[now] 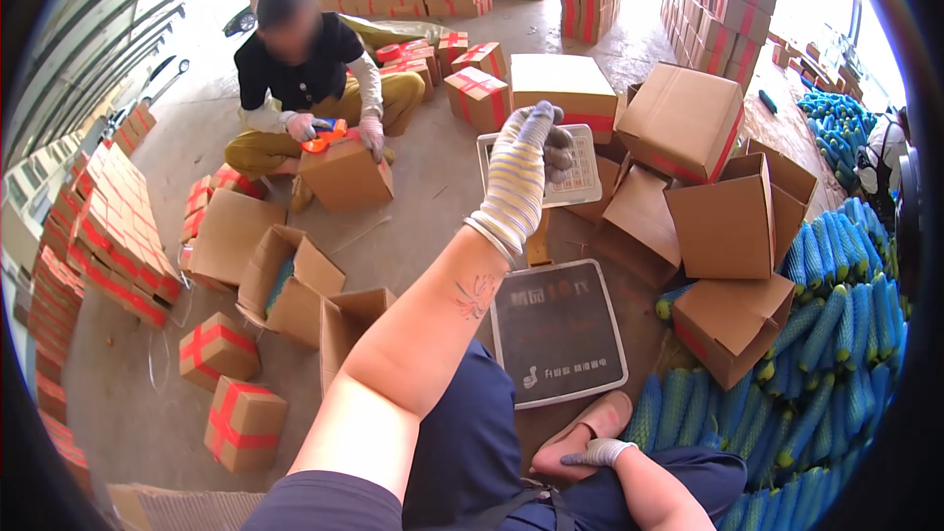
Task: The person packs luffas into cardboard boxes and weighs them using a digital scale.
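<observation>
My left hand, in a striped grey-tipped glove, is raised at the end of my outstretched arm. Its fingers are curled in, and nothing shows in them. Behind it stands the pale keypad display of a floor scale, partly covered by the hand. The scale's dark platform lies in front of me, bare, with white lettering. Low down, my right hand, also gloved, lies with its fingers stretched over my foot beside a pink slipper.
Open cartons crowd the right; more lie at left. Long green produce in blue netting is heaped at lower right. Taped boxes stand at lower left. Across from me, a person holds an orange tape dispenser at a carton.
</observation>
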Demonstrator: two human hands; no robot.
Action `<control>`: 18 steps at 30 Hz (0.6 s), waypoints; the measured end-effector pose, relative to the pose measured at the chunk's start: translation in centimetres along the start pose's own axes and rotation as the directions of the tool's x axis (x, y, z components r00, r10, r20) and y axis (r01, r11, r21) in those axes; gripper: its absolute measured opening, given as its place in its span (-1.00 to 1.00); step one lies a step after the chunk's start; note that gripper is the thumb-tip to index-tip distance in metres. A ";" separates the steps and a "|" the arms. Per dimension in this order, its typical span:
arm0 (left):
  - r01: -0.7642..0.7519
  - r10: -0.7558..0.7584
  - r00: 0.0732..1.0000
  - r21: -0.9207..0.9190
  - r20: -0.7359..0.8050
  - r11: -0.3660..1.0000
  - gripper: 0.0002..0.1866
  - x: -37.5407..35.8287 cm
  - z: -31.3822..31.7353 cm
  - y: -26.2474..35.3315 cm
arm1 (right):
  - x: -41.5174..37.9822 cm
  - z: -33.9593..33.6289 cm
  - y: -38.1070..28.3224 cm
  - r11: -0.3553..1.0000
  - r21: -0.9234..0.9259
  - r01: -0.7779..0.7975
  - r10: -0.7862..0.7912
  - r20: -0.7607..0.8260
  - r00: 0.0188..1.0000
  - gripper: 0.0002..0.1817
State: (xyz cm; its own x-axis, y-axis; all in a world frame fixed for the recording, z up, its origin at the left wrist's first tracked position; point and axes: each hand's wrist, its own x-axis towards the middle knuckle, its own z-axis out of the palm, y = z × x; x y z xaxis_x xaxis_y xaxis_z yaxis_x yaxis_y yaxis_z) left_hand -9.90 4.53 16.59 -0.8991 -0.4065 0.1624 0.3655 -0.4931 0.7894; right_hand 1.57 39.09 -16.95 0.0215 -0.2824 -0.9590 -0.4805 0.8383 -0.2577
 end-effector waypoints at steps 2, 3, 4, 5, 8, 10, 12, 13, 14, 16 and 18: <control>0.015 -0.015 1.000 0.011 0.024 1.000 -0.74 0.1 0.1 -0.4 | 2.1 0.5 0.7 0.999 -0.039 -0.019 0.019 -0.005 1.000 -0.35; 0.035 -0.036 0.999 0.017 0.040 0.999 -0.75 0.1 0.3 -0.8 | 2.8 0.9 1.5 0.999 -0.044 -0.022 0.022 -0.007 1.000 -0.36; 0.048 -0.050 0.997 0.036 0.060 0.998 -0.72 0.1 0.4 -1.1 | 2.3 0.9 1.3 0.999 -0.049 -0.024 0.024 -0.010 1.000 -0.36; 0.052 -0.055 0.996 0.042 0.065 0.998 -0.72 0.2 0.6 -1.5 | 1.7 0.8 1.2 0.998 -0.054 -0.027 0.026 -0.012 1.000 -0.37; 0.103 -0.106 0.994 0.154 0.010 0.983 -0.67 -0.3 1.5 -2.1 | 3.1 1.6 2.1 0.990 0.140 0.030 -0.011 -0.132 0.991 0.22; 0.125 -0.132 0.991 0.180 0.027 0.976 -0.68 -0.5 1.8 -2.2 | 3.0 1.2 1.6 0.997 0.074 0.016 -0.007 -0.115 0.993 0.13; 0.110 -0.124 0.991 0.215 0.052 0.970 -0.72 -1.1 2.7 -2.9 | 0.7 0.9 1.3 1.000 0.002 0.008 -0.008 -0.152 0.988 0.08; 0.100 -0.121 0.990 0.243 0.075 0.965 -0.74 -1.6 3.4 -3.0 | -0.4 0.6 1.0 0.999 -0.025 0.030 -0.035 -0.203 0.979 0.13; -0.011 -0.060 0.980 0.348 0.191 0.937 -0.75 -2.1 3.7 -3.0 | 9.2 4.1 6.3 0.987 -0.162 0.020 -0.099 -0.498 0.862 -0.04; 0.017 -0.137 0.958 0.429 0.251 0.903 -0.72 -2.4 3.2 -4.3 | -3.6 -0.8 0.8 0.995 -0.016 0.094 -0.084 -0.603 0.793 -0.31; 0.080 -0.226 0.955 0.566 0.191 0.820 -0.59 -2.8 3.3 -4.8 | -4.6 -2.1 1.6 0.929 0.252 0.271 0.017 -0.761 0.649 -0.43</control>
State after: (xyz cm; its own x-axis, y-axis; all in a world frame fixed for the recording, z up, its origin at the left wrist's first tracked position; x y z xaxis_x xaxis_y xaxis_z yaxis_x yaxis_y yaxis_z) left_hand -9.94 10.58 14.25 -0.9874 -0.1299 0.0904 0.0914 -0.0019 0.9958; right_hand -1.12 40.76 -12.72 -0.6608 -0.5242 -0.5372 -0.2198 0.8195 -0.5292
